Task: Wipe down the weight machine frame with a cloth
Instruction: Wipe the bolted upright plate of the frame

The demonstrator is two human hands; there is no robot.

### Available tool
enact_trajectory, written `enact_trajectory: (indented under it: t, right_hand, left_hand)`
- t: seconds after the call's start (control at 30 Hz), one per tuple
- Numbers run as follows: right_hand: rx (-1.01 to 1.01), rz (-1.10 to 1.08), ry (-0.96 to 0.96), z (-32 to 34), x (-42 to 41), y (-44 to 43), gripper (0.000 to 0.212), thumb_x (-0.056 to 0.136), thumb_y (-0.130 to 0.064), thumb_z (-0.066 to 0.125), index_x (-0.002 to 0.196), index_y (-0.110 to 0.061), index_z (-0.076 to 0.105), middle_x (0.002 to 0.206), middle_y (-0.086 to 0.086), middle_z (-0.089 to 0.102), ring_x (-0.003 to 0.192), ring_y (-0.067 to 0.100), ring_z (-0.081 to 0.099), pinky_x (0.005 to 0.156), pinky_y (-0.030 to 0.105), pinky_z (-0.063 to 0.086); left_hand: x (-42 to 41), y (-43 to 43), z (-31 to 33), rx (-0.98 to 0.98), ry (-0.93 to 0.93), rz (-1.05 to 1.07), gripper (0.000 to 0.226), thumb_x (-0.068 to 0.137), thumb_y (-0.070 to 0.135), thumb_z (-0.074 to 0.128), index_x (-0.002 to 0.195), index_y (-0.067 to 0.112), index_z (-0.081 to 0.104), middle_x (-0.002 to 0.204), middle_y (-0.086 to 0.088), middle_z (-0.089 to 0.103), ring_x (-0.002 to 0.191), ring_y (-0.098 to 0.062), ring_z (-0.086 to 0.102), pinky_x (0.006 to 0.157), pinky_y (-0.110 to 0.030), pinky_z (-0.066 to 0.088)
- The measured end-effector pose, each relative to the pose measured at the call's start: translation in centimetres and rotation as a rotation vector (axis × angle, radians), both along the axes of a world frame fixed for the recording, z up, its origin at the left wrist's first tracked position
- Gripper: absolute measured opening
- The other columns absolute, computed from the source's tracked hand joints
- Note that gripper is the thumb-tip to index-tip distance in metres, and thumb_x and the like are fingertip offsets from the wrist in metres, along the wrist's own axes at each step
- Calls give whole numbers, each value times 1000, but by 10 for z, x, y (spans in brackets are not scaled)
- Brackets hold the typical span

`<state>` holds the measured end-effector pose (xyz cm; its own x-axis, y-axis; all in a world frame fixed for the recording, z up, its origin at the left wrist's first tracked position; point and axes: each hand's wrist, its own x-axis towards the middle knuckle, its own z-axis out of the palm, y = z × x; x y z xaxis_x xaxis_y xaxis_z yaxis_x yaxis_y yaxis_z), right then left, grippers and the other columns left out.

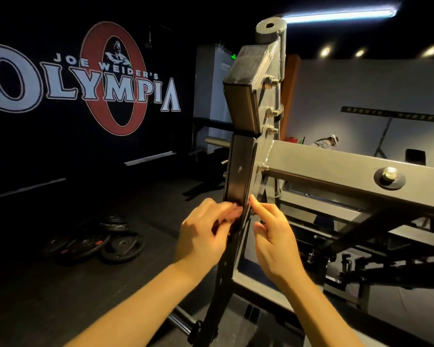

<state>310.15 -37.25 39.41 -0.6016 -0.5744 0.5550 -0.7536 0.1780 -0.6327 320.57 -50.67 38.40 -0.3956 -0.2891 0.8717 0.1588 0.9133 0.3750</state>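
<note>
The weight machine frame [311, 166] is grey steel, with a dark upright post [239, 171] in the middle of the view. My left hand [206, 231] is at the post's front face, its fingertips blurred. It seems to pinch a small dark cloth [232, 230] against the metal; the cloth is hard to make out. My right hand [273, 236] is on the post's right side, index finger straight and touching the post's edge, the other fingers curled.
Several black weight plates [105, 242] lie on the dark floor at the left. A grey crossbeam with a bolt [388, 175] runs right from the post. More frame bars [361, 236] sit below it. A person [326, 142] is far behind.
</note>
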Motion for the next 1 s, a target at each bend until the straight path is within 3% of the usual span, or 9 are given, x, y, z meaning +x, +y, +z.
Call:
enact_trajectory:
  t: [0.1, 0.17, 0.3, 0.4, 0.53, 0.6, 0.7, 0.8, 1.0]
  right_hand:
    - [3, -14, 0, 0, 0, -1, 62, 101, -3, 49, 155, -34, 39, 135, -12, 49, 128, 7, 47, 110, 39, 47]
    - [4, -12, -5, 0, 2, -1, 63, 101, -2, 49, 155, -34, 39, 134, -10, 50, 126, 8, 48, 109, 39, 48]
    - [15, -23, -3, -1, 0, 0, 63, 102, -3, 49, 154, -36, 38, 135, -10, 50, 126, 8, 48, 108, 40, 48]
    - [17, 6, -4, 1, 1, 2, 63, 101, -4, 49, 154, -36, 37, 135, -12, 48, 125, 7, 48, 108, 40, 48]
    - [35, -16, 21, 1, 0, -1, 68, 100, -1, 52, 156, -34, 34, 135, -9, 48, 127, 10, 47, 108, 40, 48]
    - [47, -15, 21, 0, 2, -1, 70, 99, 0, 53, 156, -35, 32, 134, -9, 48, 125, 11, 48, 107, 41, 49]
    - [39, 17, 21, 0, -2, 1, 70, 99, 0, 51, 156, -37, 33, 134, -11, 47, 124, 10, 49, 105, 42, 50]
    - [18, 62, -8, -4, -2, 5, 68, 100, 1, 49, 156, -34, 35, 145, -12, 45, 137, 9, 44, 112, 44, 46]
    - [1, 55, -60, -61, 13, 17, 69, 99, 5, 50, 156, -29, 34, 163, -19, 24, 150, -3, 19, 123, 32, 24]
  left_hand:
    - [3, -8, 8, -38, -49, 12, 27, 93, 12, 72, 119, 19, 72, 108, 6, 67, 98, -3, 64, 83, -25, 57]
    - [-8, -3, 53, 6, 59, 7, 26, 96, 13, 69, 121, 16, 71, 111, 6, 69, 102, -2, 64, 90, -20, 55]
    - [-28, 4, 105, 157, 220, -6, 22, 97, 18, 70, 118, 11, 71, 107, 7, 69, 94, 3, 65, 85, -10, 53]
    - [-14, -3, 42, 10, 93, -33, 24, 95, 10, 70, 119, 14, 70, 111, 5, 68, 103, -4, 66, 89, -19, 55]
    - [11, -15, -43, 11, -169, 91, 24, 88, 9, 76, 108, 23, 71, 101, 11, 64, 88, 0, 60, 77, -30, 59]
    - [11, -11, -34, 47, -161, 67, 24, 90, 15, 76, 111, 25, 71, 103, 11, 66, 91, -2, 62, 81, -26, 59]
    - [-3, -3, 23, 109, 36, 26, 27, 93, 21, 74, 120, 19, 71, 109, 6, 70, 102, -4, 64, 89, -17, 52]
    - [-13, 2, 41, 137, 92, 15, 28, 94, 22, 74, 120, 14, 69, 112, 1, 70, 106, -7, 65, 93, -17, 51]
    - [4, 6, -104, 249, -163, 61, 19, 92, 19, 74, 110, 25, 70, 101, 11, 65, 93, -5, 63, 81, -15, 51]
